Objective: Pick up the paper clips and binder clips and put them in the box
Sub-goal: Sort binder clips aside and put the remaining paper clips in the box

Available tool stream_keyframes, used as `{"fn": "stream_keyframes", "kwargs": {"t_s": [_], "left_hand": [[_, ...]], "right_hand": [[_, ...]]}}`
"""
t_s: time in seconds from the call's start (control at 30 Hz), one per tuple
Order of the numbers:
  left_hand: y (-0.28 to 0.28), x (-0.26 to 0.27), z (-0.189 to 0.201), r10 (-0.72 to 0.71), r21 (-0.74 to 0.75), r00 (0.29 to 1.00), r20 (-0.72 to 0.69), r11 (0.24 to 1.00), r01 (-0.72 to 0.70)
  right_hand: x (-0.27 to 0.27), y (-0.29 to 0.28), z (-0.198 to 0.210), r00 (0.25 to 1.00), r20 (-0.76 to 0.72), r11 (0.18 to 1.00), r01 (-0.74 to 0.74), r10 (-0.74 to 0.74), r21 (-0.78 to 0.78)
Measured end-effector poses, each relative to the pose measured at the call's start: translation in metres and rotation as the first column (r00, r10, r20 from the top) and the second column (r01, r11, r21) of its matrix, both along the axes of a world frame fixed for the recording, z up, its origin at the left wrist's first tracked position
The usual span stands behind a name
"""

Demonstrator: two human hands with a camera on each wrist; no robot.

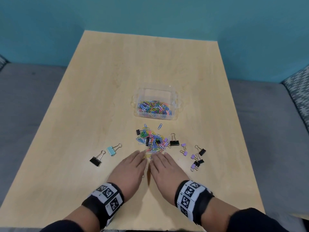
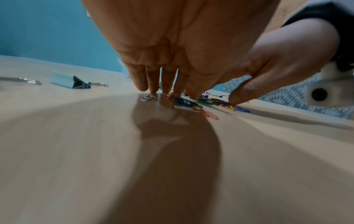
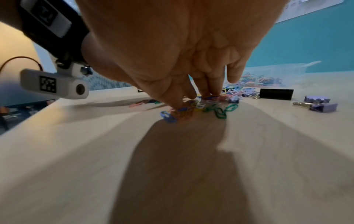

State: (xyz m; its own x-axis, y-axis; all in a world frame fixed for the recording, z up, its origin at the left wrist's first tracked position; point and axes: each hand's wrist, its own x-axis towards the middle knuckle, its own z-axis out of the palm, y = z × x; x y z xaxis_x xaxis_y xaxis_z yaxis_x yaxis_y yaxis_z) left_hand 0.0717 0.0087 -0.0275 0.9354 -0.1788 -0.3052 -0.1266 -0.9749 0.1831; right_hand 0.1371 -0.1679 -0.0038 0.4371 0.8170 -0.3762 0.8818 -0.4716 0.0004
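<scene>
A pile of coloured paper clips (image 1: 153,139) with a few black binder clips in it lies in front of the clear plastic box (image 1: 178,104), which holds several paper clips (image 1: 154,107). My left hand (image 1: 133,163) and right hand (image 1: 164,164) lie palm down side by side, fingers straight. Their fingertips touch clips at the pile's near edge. In the left wrist view the left hand (image 2: 172,60) has its fingertips (image 2: 153,89) on the table among clips. In the right wrist view the right hand (image 3: 182,60) presses its fingertips (image 3: 177,104) on blue and green clips.
Left of the hands lie a black binder clip (image 1: 95,161) and a light blue one (image 1: 111,151). To the right lie a large black binder clip (image 1: 174,142), small purple ones (image 1: 183,145) and a mixed cluster (image 1: 197,162). The wooden table (image 1: 117,81) ends near my forearms.
</scene>
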Motion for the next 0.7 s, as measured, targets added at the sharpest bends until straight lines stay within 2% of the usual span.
{"fn": "stream_keyframes", "kwargs": {"t_s": [0.1, 0.23, 0.37, 0.5, 0.6, 0.7], "left_hand": [[0.006, 0.001, 0.006, 0.003, -0.049, 0.998, 0.064, 0.999, 0.0], [0.013, 0.028, 0.003, 0.103, -0.021, 0.981, 0.165, 0.995, -0.101], [0.016, 0.035, 0.001, 0.03, 0.021, 0.993, 0.114, 0.999, -0.032], [0.011, 0.015, 0.009, 0.013, -0.102, 0.983, 0.185, 0.995, 0.006], [0.01, 0.01, 0.009, 0.067, -0.125, 0.977, 0.201, 0.991, -0.042], [0.011, 0.026, 0.006, 0.081, -0.046, 0.978, 0.191, 0.996, -0.074]], "right_hand": [[-0.003, -0.007, -0.001, 0.998, -0.041, 0.997, -0.046, 0.049, 0.063], [0.009, 0.008, -0.007, 1.0, -0.003, 0.989, 0.012, -0.011, 0.145], [0.007, 0.014, -0.007, 1.0, 0.011, 0.995, -0.002, 0.001, 0.101], [0.004, 0.004, -0.003, 0.997, -0.054, 0.982, -0.053, 0.064, 0.183], [0.015, 0.007, -0.003, 0.997, -0.064, 0.975, 0.048, -0.034, 0.219], [0.023, 0.019, -0.008, 0.994, -0.05, 0.975, 0.102, -0.094, 0.196]]}}
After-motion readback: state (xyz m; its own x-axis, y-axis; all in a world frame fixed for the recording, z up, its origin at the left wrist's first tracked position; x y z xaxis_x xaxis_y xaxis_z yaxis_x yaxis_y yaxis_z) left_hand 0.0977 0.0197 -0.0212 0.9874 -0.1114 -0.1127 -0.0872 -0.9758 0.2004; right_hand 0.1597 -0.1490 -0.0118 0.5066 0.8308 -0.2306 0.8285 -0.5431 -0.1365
